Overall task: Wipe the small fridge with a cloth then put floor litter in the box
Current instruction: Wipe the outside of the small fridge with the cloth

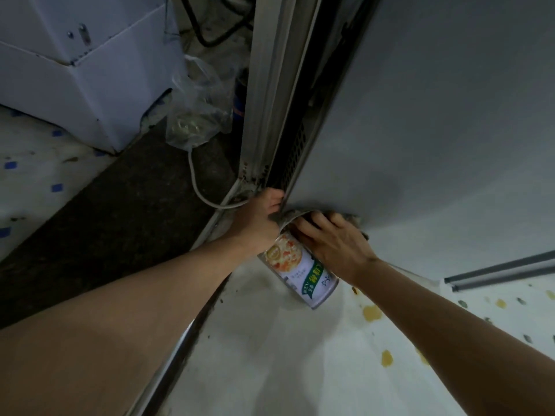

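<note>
While the left hand (258, 223) gripped the grey fridge's (435, 115) bottom corner, fingers curled, the right hand (333, 238) pressed a grey cloth (292, 214) vs. it, fingers spread. Printed tin can (300, 270) lay just below.

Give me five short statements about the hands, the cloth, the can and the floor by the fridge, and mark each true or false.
1. The right hand presses a cloth against the bottom of the fridge. True.
2. The can stands upright on top of the fridge. False: it lies tilted on the floor, beneath the hands.
3. The left hand is at the fridge's lower corner. True.
4. A clear plastic bag lies on the floor left of the fridge. True.
5. The white cable is held in the right hand. False: it lies on the floor left of the fridge, and the right hand is on the cloth.
</note>
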The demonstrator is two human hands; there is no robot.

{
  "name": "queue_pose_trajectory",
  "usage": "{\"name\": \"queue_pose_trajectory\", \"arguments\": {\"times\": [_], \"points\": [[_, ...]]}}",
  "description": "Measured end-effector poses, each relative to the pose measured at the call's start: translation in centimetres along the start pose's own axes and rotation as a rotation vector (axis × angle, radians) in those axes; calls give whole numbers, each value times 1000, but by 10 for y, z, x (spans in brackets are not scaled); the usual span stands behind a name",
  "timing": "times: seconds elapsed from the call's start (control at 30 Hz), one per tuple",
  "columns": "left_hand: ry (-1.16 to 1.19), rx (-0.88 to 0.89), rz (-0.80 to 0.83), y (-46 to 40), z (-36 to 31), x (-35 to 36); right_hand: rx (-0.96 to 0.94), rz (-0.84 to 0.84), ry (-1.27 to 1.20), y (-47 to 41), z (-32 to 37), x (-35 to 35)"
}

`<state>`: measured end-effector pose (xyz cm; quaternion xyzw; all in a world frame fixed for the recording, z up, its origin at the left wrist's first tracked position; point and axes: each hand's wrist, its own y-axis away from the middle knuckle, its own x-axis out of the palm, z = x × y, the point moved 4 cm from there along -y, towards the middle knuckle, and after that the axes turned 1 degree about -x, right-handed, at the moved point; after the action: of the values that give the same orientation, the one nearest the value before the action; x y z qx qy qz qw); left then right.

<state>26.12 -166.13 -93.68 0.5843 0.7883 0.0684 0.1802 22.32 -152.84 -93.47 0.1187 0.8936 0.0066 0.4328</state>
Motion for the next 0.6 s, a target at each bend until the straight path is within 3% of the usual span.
{"name": "queue_pose_trajectory", "arguments": {"times": [0.07, 0.2, 0.3, 0.37, 0.5, 0.6], "points": [[-12, -2, 9, 4, -2, 1, 48, -18, 51, 6, -6, -7], [-39, 10, 12, 10, -3, 5, 305, -315, 39, 30, -36, -32], [-76, 7, -43, 10, -5, 9, 374, -386, 69, 48, -55, -34], [-99, -1, -79, 9, -7, 13, 320, -323, 58, 49, -49, -21], [-88, 9, -80, 12, -8, 18, 80, 37, 85, 53, -11, 19], [-109, 2, -66, 14, -9, 22, 81, 73, 42, 53, -8, 23]]}}
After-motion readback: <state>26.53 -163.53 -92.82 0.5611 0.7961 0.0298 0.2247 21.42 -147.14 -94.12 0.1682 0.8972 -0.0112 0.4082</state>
